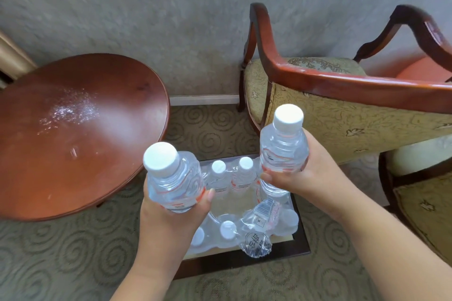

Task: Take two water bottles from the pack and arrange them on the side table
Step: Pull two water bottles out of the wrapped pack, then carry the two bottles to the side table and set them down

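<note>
Far left: round wooden side table; its tabletop (73,134) carries no bottles, only a bright glare patch. It lies up and to the left of both hands.

Left hand (171,205): fingers clamped around the lower body of the left bottle (175,178), white cap up, long axis near upright, tilted slightly toward the camera. This hand sits just beside the table's near-right rim, so it is the nearer of the two.

Centre, below the hands: opened shrink-wrapped pack (242,212) on a dark-framed low stand (303,234) on the carpet. Several capped bottles remain in it; one lies on its side at the front.

Right hand (310,178): fingers clamped on the right bottle (283,151), cap up, near upright, held beside the armchair (330,110).

Judgement: both bottles are clear of the pack; extraction done, placement not yet. The coming move is a leftward carry. Left bottle has the short path; the right one must cross over the pack.
</note>
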`<state>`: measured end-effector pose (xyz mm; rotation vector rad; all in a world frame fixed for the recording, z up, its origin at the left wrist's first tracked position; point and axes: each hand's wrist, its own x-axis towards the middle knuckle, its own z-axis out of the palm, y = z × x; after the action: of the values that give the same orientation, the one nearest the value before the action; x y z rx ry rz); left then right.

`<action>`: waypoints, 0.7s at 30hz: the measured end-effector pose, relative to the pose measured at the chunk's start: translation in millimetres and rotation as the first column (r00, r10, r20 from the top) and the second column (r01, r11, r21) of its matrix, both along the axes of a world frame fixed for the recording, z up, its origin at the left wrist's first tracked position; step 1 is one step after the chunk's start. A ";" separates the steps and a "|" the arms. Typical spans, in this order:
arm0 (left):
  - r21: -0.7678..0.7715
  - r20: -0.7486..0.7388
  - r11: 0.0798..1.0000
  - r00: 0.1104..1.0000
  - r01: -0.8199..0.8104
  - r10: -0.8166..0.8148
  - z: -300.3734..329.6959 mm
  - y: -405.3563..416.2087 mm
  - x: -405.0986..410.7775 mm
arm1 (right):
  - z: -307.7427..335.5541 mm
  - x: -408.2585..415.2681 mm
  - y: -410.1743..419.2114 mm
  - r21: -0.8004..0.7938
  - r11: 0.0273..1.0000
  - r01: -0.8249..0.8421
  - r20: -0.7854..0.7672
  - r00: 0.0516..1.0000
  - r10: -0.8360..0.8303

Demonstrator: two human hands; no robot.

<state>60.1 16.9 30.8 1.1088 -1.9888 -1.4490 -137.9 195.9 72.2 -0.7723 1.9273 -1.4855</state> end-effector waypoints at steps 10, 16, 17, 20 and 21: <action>0.030 -0.031 0.999 0.999 -0.043 0.044 0.9 -3.2 -3.6 | -13.5 3.8 -19.6 -0.105 0.985 0.134 0.065 0.990 -0.127; 0.116 -0.052 0.993 0.998 -0.037 0.043 53.6 -22.6 -0.8 | 35.0 12.8 -2.3 -0.085 0.957 0.277 0.171 0.950 -0.260; 0.127 -0.073 0.991 0.996 -0.034 0.044 66.9 -23.5 5.5 | 51.2 15.8 4.8 -0.086 0.957 0.276 0.168 0.951 -0.259; 0.119 -0.143 0.992 0.988 -0.038 0.055 136.3 -12.5 34.0 | 129.2 39.6 22.5 -0.104 0.961 0.257 0.112 0.963 -0.245; 0.113 -0.169 0.993 0.984 -0.038 0.057 162.0 -7.7 45.4 | 157.7 47.9 26.3 -0.120 0.962 0.245 0.079 0.968 -0.237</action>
<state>105.5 9.2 192.8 1.0309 -1.7717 -1.5878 -89.9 222.2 229.9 -0.5509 1.9459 -1.7737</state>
